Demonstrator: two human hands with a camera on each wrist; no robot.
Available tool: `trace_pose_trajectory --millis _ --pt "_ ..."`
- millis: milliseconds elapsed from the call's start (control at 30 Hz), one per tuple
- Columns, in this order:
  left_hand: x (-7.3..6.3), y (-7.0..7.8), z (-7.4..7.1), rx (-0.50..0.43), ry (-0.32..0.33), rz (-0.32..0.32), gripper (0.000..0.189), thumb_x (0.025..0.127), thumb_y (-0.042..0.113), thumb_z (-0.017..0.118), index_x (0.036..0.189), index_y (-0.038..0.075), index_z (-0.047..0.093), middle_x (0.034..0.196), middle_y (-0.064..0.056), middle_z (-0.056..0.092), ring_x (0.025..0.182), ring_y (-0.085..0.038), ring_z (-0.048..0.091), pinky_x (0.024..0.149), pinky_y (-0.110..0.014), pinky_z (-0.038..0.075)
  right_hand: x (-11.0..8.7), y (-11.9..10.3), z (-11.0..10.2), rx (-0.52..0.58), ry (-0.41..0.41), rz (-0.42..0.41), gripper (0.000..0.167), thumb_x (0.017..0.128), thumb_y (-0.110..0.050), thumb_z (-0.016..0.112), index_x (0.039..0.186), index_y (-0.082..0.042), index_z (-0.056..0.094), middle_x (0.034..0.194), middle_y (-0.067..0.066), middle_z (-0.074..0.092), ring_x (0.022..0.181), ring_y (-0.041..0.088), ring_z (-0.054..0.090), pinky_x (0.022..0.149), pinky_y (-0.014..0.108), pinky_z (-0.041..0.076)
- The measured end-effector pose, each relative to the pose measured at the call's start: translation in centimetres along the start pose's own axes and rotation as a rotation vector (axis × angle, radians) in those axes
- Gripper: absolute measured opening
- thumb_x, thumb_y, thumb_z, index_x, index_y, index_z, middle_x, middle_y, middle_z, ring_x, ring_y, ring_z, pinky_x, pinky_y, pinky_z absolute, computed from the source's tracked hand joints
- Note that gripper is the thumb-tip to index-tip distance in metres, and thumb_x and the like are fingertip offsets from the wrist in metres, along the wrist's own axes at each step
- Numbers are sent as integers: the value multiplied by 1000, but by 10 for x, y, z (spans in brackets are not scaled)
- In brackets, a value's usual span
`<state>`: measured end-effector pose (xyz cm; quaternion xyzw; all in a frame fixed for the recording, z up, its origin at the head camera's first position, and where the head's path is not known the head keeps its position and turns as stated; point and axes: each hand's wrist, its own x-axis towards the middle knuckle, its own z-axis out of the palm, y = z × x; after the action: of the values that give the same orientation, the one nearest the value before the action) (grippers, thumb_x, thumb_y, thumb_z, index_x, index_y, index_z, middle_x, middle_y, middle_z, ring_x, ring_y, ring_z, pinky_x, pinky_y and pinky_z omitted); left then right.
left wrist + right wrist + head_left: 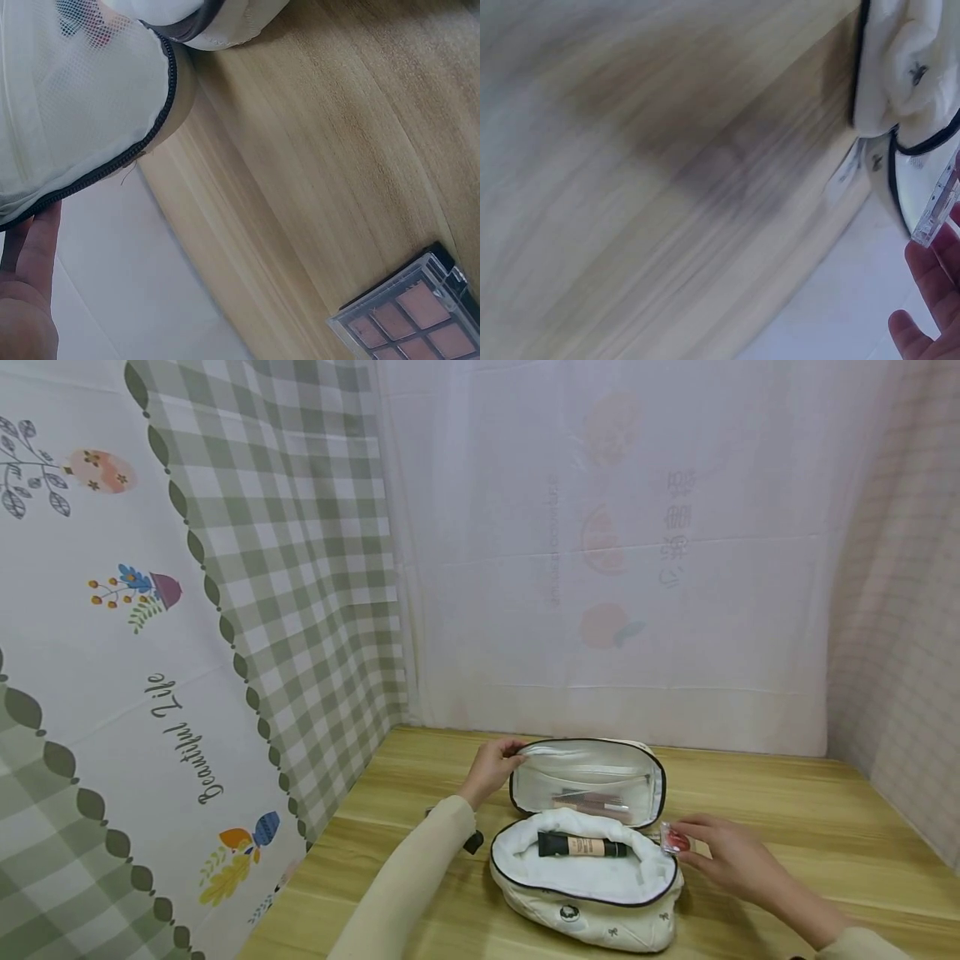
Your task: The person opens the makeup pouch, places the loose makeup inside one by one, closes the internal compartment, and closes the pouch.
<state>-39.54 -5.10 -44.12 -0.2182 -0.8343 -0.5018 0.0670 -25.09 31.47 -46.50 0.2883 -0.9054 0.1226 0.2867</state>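
Observation:
A cream quilted makeup bag [592,918] stands unzipped on the table, its lid [581,783] raised. My left hand [492,770] grips the lid's upper left edge; in the left wrist view its fingers [39,251] lie behind the zipper rim. My right hand [723,852] pinches a small clear case with red in it [676,839], just off the bag's right rim. Inside the bag, on the white lining, lies a black-and-beige cosmetic tube [583,846]. Slim items [592,802] show through the mesh pocket of the lid.
An eyeshadow palette with a clear cover [412,319] lies on the wooden table [780,793] left of the bag, mostly hidden by my left sleeve in the head view. A checked cloth [300,543] hangs at the left and a pale curtain [487,635] behind.

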Motion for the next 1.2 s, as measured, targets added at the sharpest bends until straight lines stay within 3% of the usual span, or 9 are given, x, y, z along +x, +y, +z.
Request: trace_pose_trajectory --millis 433,700,933,1200 --pt "2 -2 1 -1 3 8 16 96 5 65 110 6 72 95 0 69 88 -10 60 76 -26 50 23 -31 19 122 -90 -113 35 69 -13 87 102 -6 76 99 3 70 88 23 65 75 44 53" --pt "2 -3 2 10 3 12 17 96 5 65 111 6 72 97 0 69 90 -11 61 77 -27 51 26 -49 31 76 -255 -89 30 75 -27 84 101 -14 77 100 -1 69 94 24 63 86 58 44" --pt "0 -1 0 -6 5 17 15 95 6 66 109 6 72 96 -1 69 89 -12 61 76 -27 51 19 -49 43 -51 -153 -220 28 69 -33 85 92 -19 77 91 -8 67 91 24 60 81 54 43" --pt "-2 -2 0 -10 11 78 16 94 2 65 109 3 72 94 1 69 88 -10 62 76 -27 52 13 -48 45 -89 -161 -245 29 71 -38 84 92 -20 76 92 -8 67 94 23 59 78 53 43"
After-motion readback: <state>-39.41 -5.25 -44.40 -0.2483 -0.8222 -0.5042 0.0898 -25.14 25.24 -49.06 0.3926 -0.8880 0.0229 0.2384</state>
